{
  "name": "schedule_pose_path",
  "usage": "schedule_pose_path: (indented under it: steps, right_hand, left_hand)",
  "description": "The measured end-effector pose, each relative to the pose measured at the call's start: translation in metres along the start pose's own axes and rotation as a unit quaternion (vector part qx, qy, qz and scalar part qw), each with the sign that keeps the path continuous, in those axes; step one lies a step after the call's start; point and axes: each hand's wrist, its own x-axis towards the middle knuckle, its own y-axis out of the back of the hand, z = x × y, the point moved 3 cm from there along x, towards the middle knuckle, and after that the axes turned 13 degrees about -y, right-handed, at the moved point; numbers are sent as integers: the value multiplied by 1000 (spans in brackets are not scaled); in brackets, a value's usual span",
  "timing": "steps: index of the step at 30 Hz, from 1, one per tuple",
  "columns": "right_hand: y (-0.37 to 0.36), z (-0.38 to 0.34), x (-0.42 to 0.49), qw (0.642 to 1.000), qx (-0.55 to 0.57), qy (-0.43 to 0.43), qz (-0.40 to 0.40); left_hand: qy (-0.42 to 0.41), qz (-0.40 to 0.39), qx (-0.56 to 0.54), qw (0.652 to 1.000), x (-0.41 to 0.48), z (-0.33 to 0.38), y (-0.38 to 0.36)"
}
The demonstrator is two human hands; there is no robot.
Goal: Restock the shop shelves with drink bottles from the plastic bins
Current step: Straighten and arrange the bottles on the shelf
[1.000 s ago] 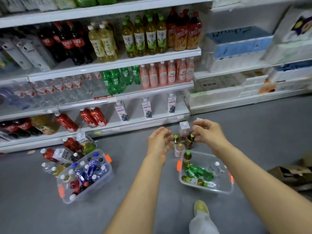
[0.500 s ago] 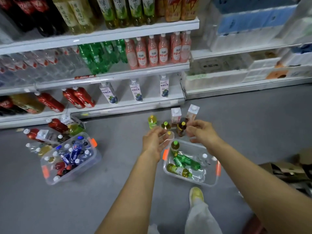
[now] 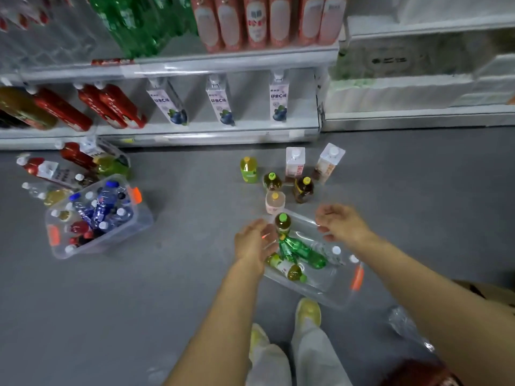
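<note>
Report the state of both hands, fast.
Left hand: open, fingers relaxed beside the green-capped bottle, nothing in its grip.
Right hand: open, fingers loosely curled over the clear bin, holding nothing.

2 forearms [image 3: 223,316] bare, unsleeved. At 6 o'clock, loose white trousers [image 3: 315,355] over 2 pale yellow-green shoes [image 3: 308,313], toes rounded.

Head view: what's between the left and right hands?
In the head view, an upright green-capped bottle stands between the left hand and the right hand, inside the clear bin. Neither hand holds it.
</note>
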Motion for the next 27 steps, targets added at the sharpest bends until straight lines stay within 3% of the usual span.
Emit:
schedule_pose_path:
  steps: [16,27]
  right_hand:
    - [-41,160,161,996,-5,-83,0]
    - [-69,239,246,997,-54,-51,-2]
  left_hand:
    - [23,-36,113,993,116,-145,-3]
    - [51,-75,168,982,190,-238,-1]
